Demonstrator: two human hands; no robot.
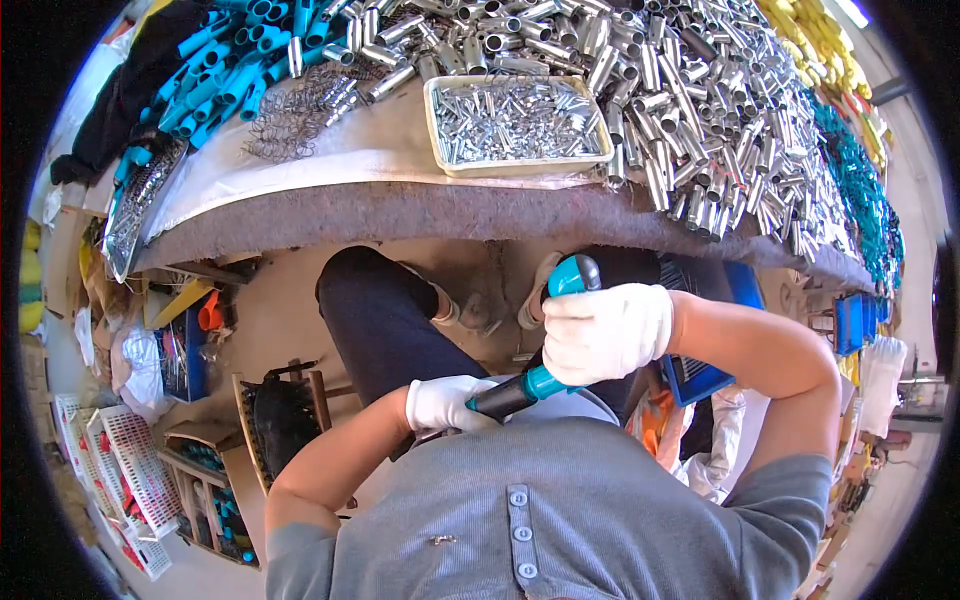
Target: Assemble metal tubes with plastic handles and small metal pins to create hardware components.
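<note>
Both hands are gloved in white and close around one long teal-and-black handle-like piece, held slantwise just in front of the person's shirt, above the lap. The right hand wraps its middle, with a teal-and-black tip rising above the fist; the left hand grips the black lower end. This spread grip probably steadies the piece at both ends, and holding it close to the body likely gives the forearms support. Whether it is one part or several joined, I cannot tell, since the right hand covers the middle. Beyond the knees, the worktop carries sorted heaps: teal tubes at left, wire coils beside them, shiny metal tubes at right. A cream tray holds small metal parts, presumably because they would scatter loose; its near-edge position seems chosen for reach.
</note>
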